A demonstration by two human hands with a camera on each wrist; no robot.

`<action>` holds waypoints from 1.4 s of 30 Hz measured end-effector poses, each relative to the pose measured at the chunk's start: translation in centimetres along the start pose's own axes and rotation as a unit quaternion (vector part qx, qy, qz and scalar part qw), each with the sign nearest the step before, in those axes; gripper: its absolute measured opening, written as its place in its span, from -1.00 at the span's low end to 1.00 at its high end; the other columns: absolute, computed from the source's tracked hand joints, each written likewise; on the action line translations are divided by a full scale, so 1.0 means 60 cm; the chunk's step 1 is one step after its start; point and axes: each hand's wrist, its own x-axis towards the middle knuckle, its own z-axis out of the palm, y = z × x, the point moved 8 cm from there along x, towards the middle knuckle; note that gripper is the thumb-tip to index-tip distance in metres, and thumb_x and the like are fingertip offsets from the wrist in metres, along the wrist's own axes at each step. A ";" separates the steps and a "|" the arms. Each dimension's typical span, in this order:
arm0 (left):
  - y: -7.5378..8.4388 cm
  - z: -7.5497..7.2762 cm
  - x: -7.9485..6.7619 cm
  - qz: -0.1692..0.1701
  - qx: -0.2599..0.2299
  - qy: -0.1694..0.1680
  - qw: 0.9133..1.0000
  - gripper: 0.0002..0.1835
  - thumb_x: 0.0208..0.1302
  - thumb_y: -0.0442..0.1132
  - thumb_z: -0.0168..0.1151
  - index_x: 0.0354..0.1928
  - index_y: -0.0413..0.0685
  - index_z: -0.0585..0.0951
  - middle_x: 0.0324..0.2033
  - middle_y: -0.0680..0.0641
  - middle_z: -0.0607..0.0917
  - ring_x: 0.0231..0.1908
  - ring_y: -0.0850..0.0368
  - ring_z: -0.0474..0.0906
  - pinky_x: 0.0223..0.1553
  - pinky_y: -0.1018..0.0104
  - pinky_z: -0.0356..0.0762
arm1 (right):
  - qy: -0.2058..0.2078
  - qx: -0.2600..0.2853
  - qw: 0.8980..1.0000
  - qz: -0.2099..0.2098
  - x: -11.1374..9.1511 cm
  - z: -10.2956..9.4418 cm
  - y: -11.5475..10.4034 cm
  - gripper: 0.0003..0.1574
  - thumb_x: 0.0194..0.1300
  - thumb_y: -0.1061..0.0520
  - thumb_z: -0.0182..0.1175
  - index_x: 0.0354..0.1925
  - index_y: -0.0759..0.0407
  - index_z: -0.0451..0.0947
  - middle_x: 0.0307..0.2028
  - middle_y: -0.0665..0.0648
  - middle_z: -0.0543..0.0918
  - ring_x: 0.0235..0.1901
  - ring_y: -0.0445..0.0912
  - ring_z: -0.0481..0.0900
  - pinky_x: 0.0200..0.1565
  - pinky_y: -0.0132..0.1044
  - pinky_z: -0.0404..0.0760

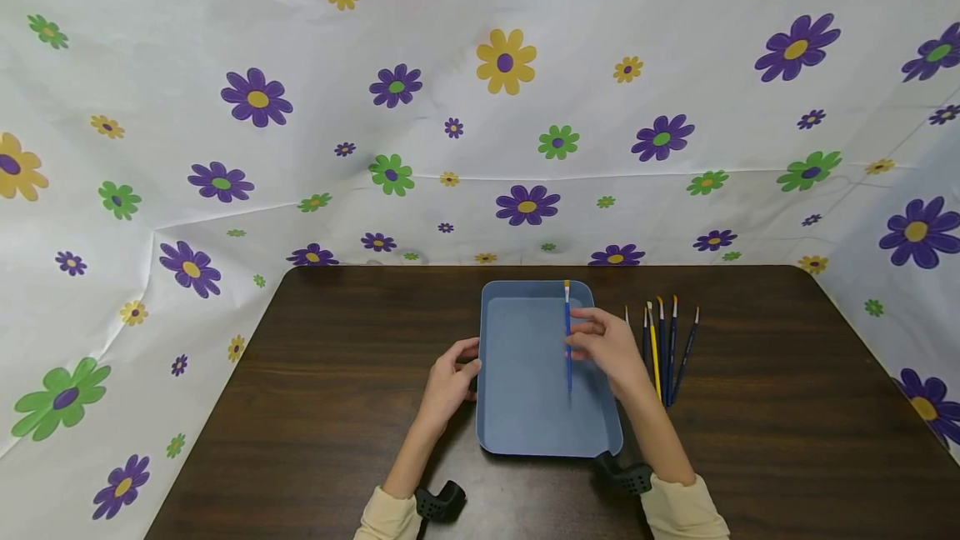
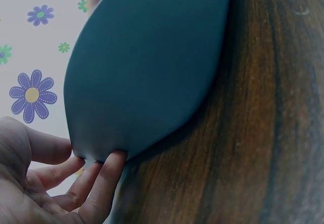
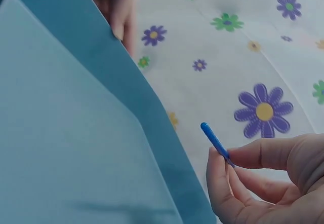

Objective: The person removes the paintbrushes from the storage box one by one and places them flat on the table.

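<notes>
A blue tray (image 1: 517,432) lies on the dark wooden table (image 1: 337,373). My right hand (image 1: 609,346) pinches a blue paintbrush (image 1: 567,357) over the tray's right half, bristles pointing away from me. In the right wrist view the brush's blue handle end (image 3: 212,139) sticks out from between thumb and fingers, with the tray (image 3: 66,133) to the left. My left hand (image 1: 450,379) touches the tray's left edge; in the left wrist view its straight fingers (image 2: 96,183) press against the tray's outer wall (image 2: 147,67).
Several more paintbrushes (image 1: 663,344), blue and yellow, lie side by side on the table just right of the tray. Flowered white sheeting (image 1: 480,107) walls in the table at the back and both sides. Black wrist mounts (image 1: 441,502) show near the front edge.
</notes>
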 end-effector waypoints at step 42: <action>-0.003 0.000 0.002 -0.005 0.001 0.000 1.000 -0.58 0.47 -0.41 0.11 0.32 -0.30 0.54 0.12 -0.32 0.63 -0.24 0.11 0.58 -0.44 0.28 0.67 | 0.058 -0.096 0.994 -0.003 0.008 -0.122 0.022 -0.50 0.43 0.45 0.15 0.27 0.64 0.40 -0.08 0.46 0.64 -0.38 -0.29 0.70 -0.28 -0.38 0.72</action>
